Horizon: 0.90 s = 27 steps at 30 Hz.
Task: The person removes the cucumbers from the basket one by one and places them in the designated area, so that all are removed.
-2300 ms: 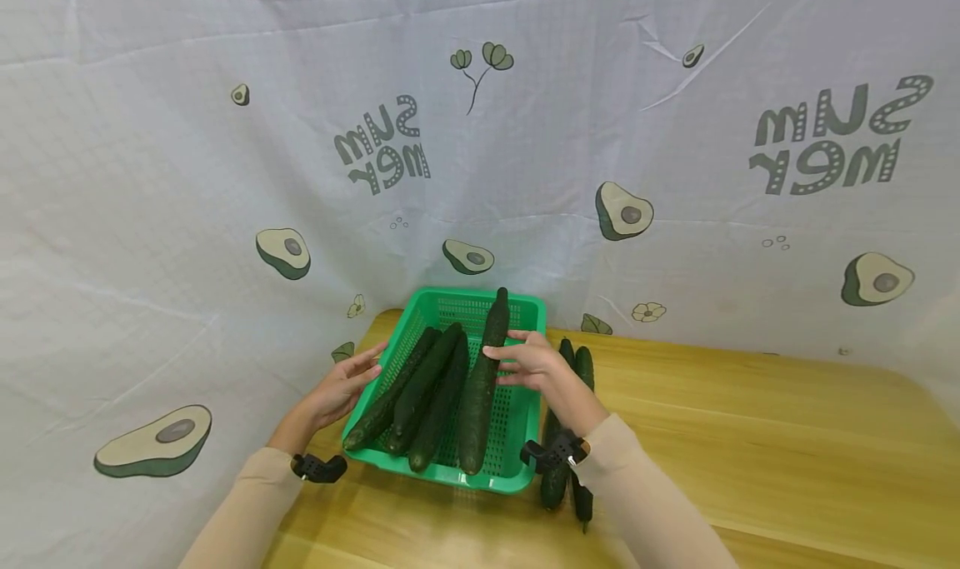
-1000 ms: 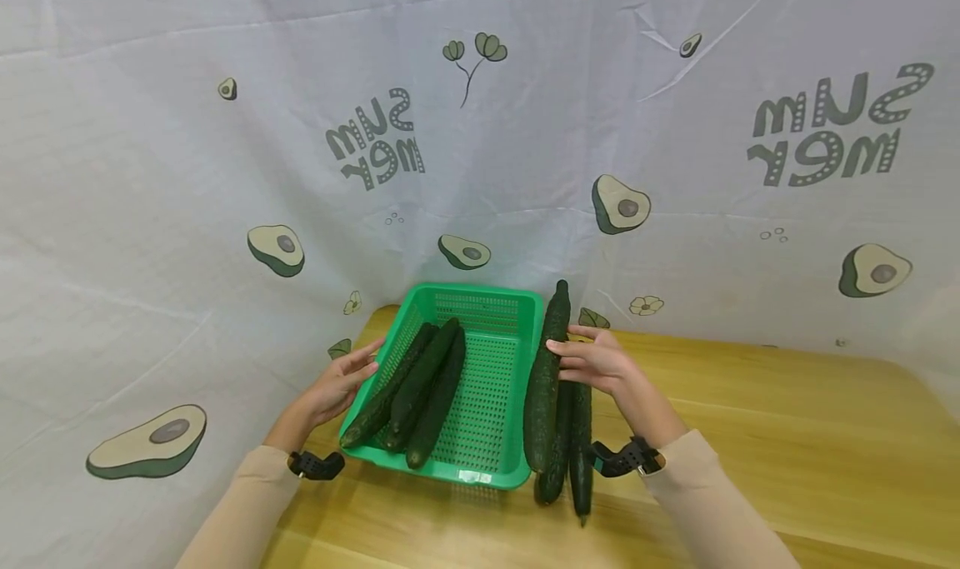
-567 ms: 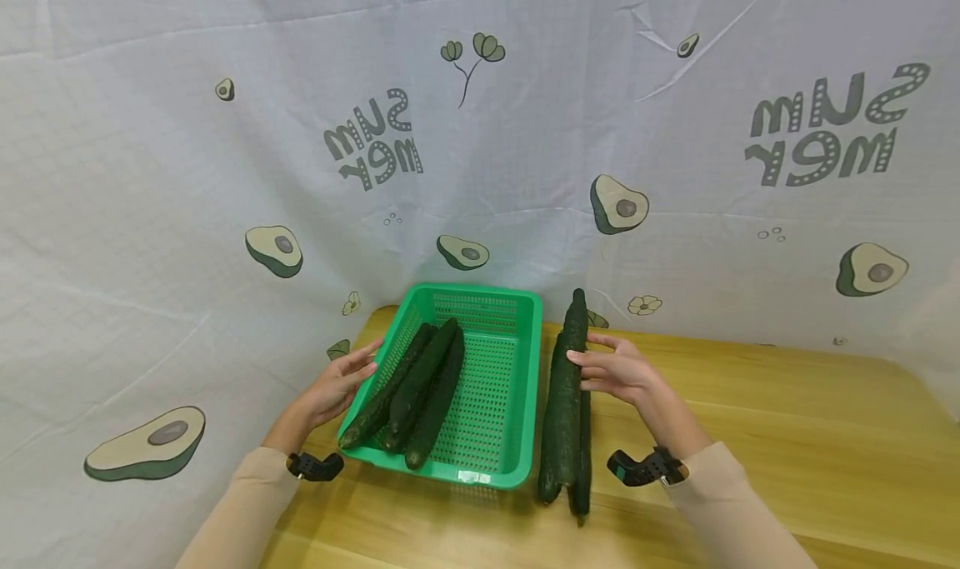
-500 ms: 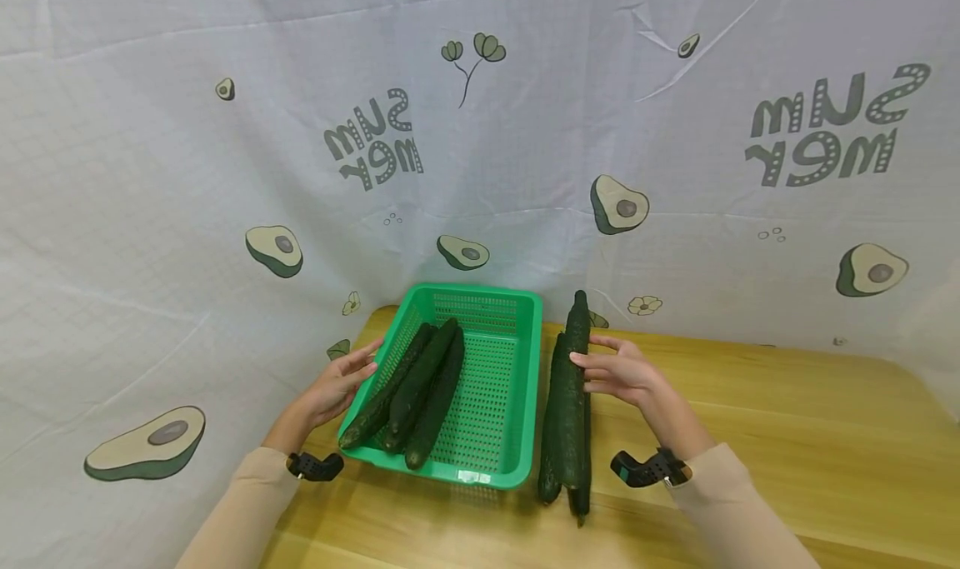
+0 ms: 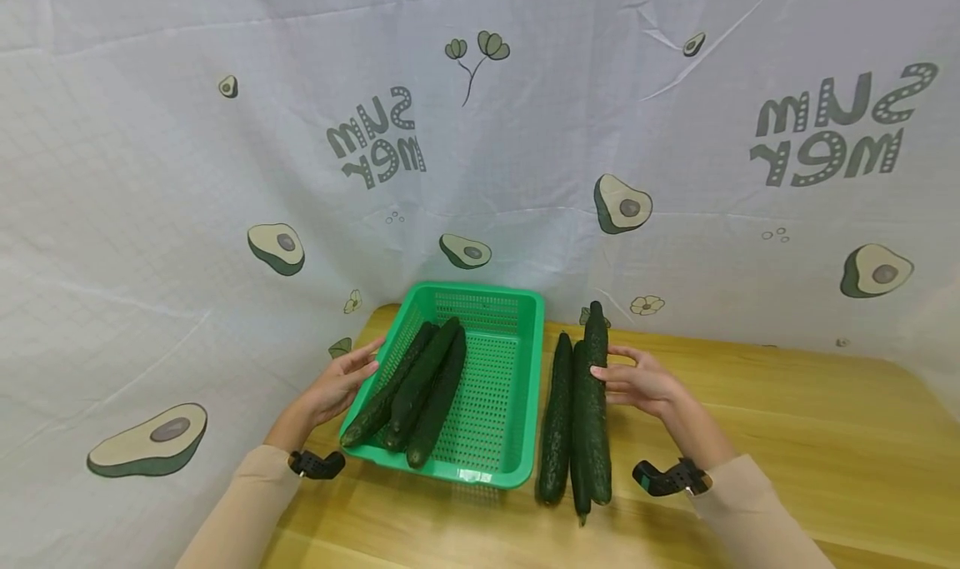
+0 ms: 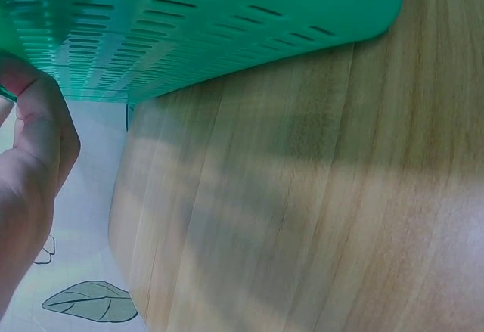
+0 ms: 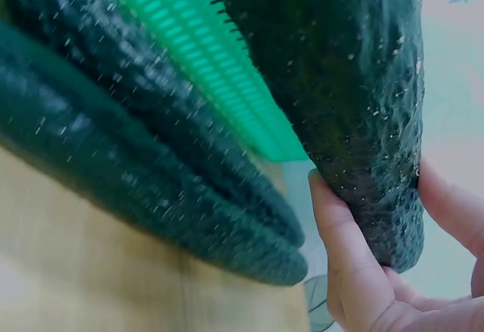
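In the head view my right hand (image 5: pixel 637 383) pinches a long dark green cucumber (image 5: pixel 596 436) near its far end, thumb on one side and fingers on the other. The right wrist view shows this cucumber (image 7: pixel 348 90) raised over two others on the wooden table, one nearer cucumber (image 7: pixel 151 196) and one beside it. To the left of them stands a green plastic basket (image 5: pixel 491 386) with several cucumbers (image 5: pixel 423 377) along its left side. My left hand (image 5: pixel 337 390) holds the basket's left rim; in the left wrist view the fingers (image 6: pixel 45 113) bend at that edge.
A white cloth (image 5: pixel 525 136) printed with avocados hangs behind and to the left of the table. The wooden table (image 5: pixel 750 436) stretches to the right past the cucumbers. A black wrist camera (image 5: pixel 667 477) sits on the right wrist.
My right hand has carried the cucumber out of the basket, rightward past the near lying cucumber, to the right side of the pair. The left hand stays at the basket's rim.
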Each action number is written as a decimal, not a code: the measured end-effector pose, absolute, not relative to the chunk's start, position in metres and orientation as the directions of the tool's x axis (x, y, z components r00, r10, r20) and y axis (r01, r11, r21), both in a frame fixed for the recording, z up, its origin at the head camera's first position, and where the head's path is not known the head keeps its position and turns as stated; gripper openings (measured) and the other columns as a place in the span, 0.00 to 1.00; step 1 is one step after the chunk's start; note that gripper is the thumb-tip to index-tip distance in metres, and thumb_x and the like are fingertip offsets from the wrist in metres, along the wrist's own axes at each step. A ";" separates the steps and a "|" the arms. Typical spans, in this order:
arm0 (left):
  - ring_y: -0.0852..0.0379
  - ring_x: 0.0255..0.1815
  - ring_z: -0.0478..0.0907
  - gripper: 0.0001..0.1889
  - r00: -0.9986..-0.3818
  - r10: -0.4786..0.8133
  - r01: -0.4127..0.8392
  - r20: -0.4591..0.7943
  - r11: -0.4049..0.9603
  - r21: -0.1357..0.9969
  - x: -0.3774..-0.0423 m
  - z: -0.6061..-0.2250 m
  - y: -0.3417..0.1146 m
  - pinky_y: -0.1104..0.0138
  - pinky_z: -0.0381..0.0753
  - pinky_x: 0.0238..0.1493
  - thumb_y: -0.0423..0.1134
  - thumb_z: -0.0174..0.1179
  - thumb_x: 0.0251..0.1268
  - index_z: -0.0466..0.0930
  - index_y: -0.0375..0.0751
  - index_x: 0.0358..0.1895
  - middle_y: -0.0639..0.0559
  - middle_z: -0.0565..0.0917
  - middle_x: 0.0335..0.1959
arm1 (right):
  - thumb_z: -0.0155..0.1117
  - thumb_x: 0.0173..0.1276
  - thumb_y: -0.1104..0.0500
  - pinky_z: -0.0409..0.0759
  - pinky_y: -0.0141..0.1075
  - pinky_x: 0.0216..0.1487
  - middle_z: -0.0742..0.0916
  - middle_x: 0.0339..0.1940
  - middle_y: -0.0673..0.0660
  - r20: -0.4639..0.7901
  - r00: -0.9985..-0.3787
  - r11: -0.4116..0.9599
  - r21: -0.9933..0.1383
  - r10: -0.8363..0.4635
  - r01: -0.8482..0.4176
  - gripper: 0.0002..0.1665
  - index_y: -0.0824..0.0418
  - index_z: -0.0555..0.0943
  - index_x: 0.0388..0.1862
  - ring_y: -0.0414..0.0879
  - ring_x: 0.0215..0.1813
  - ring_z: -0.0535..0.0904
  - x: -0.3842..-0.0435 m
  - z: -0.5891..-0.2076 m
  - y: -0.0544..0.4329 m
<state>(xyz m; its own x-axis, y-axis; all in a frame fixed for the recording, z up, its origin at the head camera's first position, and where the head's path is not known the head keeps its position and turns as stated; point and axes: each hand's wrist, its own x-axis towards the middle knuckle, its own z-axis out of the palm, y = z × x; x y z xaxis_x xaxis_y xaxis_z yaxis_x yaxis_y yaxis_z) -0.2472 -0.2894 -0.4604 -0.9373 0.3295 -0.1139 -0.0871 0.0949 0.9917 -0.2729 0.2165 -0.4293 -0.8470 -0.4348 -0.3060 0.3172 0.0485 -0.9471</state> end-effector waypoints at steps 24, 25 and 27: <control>0.40 0.80 0.32 0.32 -0.944 0.313 -0.088 -0.107 0.073 0.993 -0.247 -0.461 -0.288 0.52 0.41 0.75 0.36 0.46 0.82 0.45 0.41 0.82 0.34 0.35 0.80 | 0.67 0.70 0.63 0.82 0.48 0.51 0.75 0.65 0.75 -0.348 -0.882 0.055 -0.935 -0.316 0.350 0.53 0.72 0.43 0.80 0.65 0.63 0.76 -0.277 -0.470 0.237; 0.40 0.80 0.32 0.32 -0.944 0.310 -0.090 -0.109 0.076 0.993 -0.247 -0.461 -0.288 0.52 0.41 0.75 0.36 0.47 0.82 0.45 0.42 0.82 0.34 0.35 0.80 | 0.67 0.70 0.64 0.83 0.48 0.51 0.78 0.62 0.72 -0.350 -0.883 0.054 -0.935 -0.312 0.351 0.53 0.73 0.43 0.80 0.63 0.60 0.79 -0.277 -0.471 0.238; 0.40 0.80 0.32 0.32 -0.944 0.309 -0.090 -0.111 0.083 0.992 -0.247 -0.460 -0.288 0.53 0.42 0.75 0.36 0.47 0.82 0.45 0.41 0.82 0.34 0.35 0.80 | 0.67 0.69 0.64 0.83 0.48 0.50 0.82 0.58 0.67 -0.354 -0.884 0.051 -0.933 -0.304 0.356 0.53 0.73 0.44 0.80 0.56 0.54 0.83 -0.277 -0.474 0.238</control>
